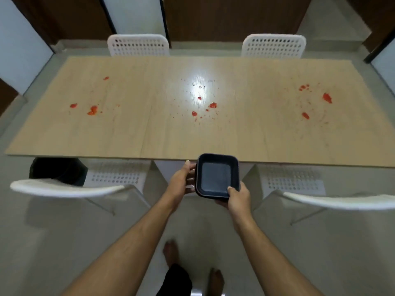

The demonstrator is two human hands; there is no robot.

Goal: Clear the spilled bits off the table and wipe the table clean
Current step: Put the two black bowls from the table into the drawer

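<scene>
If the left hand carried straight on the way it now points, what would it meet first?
Most likely the near edge of the long light wooden table, just ahead of the left hand, which grips the side of the dark square plastic tray. Depth is unclear from one view.

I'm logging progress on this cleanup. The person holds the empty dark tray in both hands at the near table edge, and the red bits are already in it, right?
Not quite. In the head view both hands, left hand and right hand, do hold the dark tray, but the red bits lie on the table.
</scene>
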